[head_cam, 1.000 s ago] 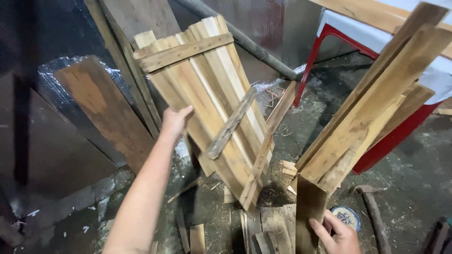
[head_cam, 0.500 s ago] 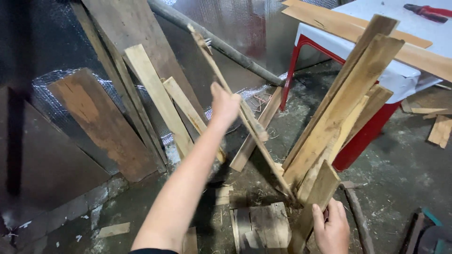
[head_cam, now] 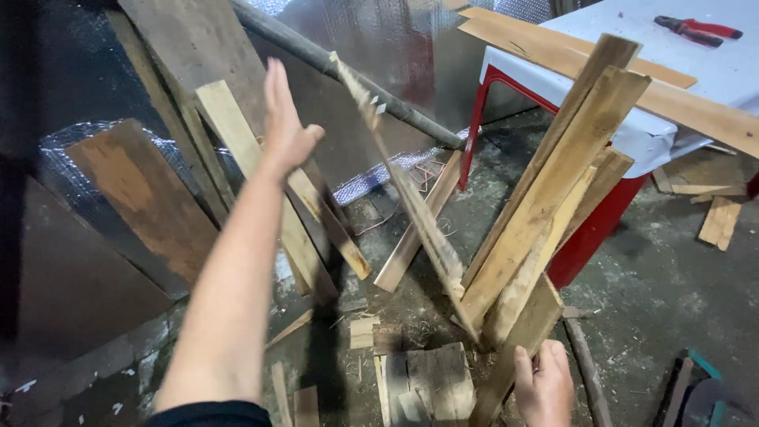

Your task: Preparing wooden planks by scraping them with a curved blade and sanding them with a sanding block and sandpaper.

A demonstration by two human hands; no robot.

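- Rough grey concrete floor point(head_cam: 656, 269), littered with wood scraps, runs back to a wall lined with silvery foil sheeting point(head_cam: 371, 32); a dark brown board point(head_cam: 142, 190) leans at far left.
- Next comes a pale, narrow wooden plank point(head_cam: 237, 142), propped against wider grey boards behind it.
- Left hand point(head_cam: 285, 126) is raised with fingers spread and palm flat, holding nothing; it hovers just beside a thin, splintery wooden strip point(head_cam: 403, 190), which stands on edge, blurred and apart from the palm.
- That strip tilts from upper left down to the foot of the bundle on the right, with a long grey pipe point(head_cam: 348, 79) slanting across behind it.
- On the floor below lies a short stack of cut wooden blocks point(head_cam: 423, 379), close to both arms.
- Right hand point(head_cam: 545, 387) is closed around the lower end of a bundle of upright brown wooden planks point(head_cam: 553, 182), which fans outward at the top.
- Handling judgement: a firm grip low on the bundle seems wise, as the tops lean toward the table and could slide apart; the loose strip looks unsteady and wants a flat, guarding palm.
- Behind the bundle a white-topped table with red legs point(head_cam: 672, 134) crowds the space, carrying long pale planks point(head_cam: 569, 55) and red-handled pliers point(head_cam: 700, 28).
- More offcuts point(head_cam: 719, 221) lie on the floor at far right.
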